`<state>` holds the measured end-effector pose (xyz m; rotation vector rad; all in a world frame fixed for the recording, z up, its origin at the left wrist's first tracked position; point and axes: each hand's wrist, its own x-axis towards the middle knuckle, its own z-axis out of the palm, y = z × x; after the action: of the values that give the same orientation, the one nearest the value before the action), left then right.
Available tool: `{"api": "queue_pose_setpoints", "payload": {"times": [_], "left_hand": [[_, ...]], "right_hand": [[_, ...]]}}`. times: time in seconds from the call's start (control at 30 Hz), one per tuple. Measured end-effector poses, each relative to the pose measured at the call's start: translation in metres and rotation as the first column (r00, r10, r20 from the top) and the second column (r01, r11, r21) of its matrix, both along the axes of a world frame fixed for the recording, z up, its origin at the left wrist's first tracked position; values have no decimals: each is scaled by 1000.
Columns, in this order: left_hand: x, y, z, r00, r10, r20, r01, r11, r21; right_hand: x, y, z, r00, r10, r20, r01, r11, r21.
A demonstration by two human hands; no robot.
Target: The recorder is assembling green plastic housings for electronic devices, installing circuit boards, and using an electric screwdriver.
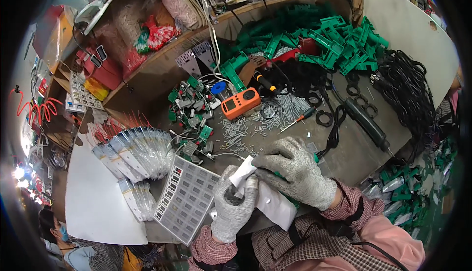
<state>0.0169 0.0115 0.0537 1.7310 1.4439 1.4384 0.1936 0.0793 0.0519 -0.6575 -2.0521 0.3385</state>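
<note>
Both hands wear grey gloves and meet at the table's near edge. My left hand (235,207) is closed around a folded white strip (242,171), thumb and fingers curled on it. From the right, my right hand (299,175) pinches the strip's upper end between thumb and fingertips. Below the hands a wider white sheet-like piece (276,206) hangs over my lap; I cannot tell whether it joins the strip. A bit of green shows behind it, mostly hidden. Left of my left hand lies a sheet of grey rectangular labels (184,199).
Beyond the hands lie loose screws (290,108), an orange meter (241,103), a screwdriver (298,119) and a dark electric screwdriver (366,123). Green plastic housings (339,45) are heaped behind, black cables (408,84) at right. Circuit boards (194,104) and clear packets (140,153) sit left.
</note>
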Motion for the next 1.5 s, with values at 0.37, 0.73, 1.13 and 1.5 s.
{"api": "queue_pose_setpoints", "payload": {"times": [0.37, 0.73, 1.13, 1.5], "left_hand": [[-31, -8, -51, 997, 61, -42, -68, 976, -206], [-74, -48, -146, 999, 45, 30, -30, 920, -391], [-144, -176, -177, 686, -367, 629, 601, 773, -204], [-114, -277, -200, 818, -476, -323, 101, 671, -734]], "right_hand": [[3, 3, -17, 997, 71, -22, -74, 921, -383], [68, -46, -90, 937, 101, 335, -22, 973, -231], [135, 176, -76, 467, -514, 720, 719, 694, 28], [163, 186, -57, 922, -366, -129, 326, 910, -257]]}}
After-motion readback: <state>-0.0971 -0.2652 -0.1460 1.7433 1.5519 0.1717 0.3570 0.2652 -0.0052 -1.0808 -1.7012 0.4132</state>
